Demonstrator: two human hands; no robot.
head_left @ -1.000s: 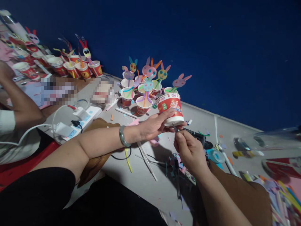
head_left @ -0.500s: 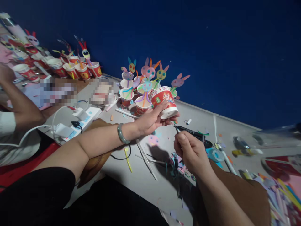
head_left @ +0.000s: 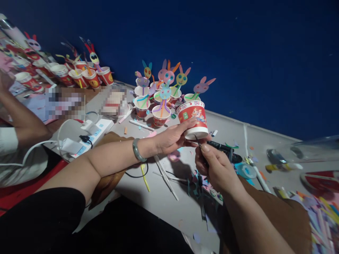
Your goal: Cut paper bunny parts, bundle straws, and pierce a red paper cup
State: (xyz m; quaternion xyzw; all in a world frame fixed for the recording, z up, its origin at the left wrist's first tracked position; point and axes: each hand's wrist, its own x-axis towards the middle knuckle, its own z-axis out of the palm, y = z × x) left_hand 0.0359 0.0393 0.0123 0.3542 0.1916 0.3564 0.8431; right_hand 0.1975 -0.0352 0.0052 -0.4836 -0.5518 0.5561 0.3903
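Observation:
My left hand (head_left: 173, 139), with a bangle at the wrist, is closed around a red printed paper cup (head_left: 194, 114). The cup is tilted so that its white base faces me. My right hand (head_left: 213, 158) grips a thin dark pointed tool (head_left: 197, 140), whose handle is hidden in the fingers. Its tip meets the underside of the cup; whether it has gone through I cannot tell. Just behind stand several paper cups (head_left: 160, 120) bearing colourful rabbit-faced figures (head_left: 165, 92) on bent stems. A pink face cutout (head_left: 174, 156) lies below my left hand.
A power strip (head_left: 97, 132) with plugs and cords lies left, near another person's arm (head_left: 23, 113). More decorated cups (head_left: 106, 76) stand far left. Black pens (head_left: 222, 147), a blue tape roll (head_left: 245, 170) and coloured strips (head_left: 323, 218) lie right. A blue wall (head_left: 251, 70) rises behind.
The cup has moved slightly right and down, its base turning towards me. The tool's tip, apart from the cup before, now touches its underside.

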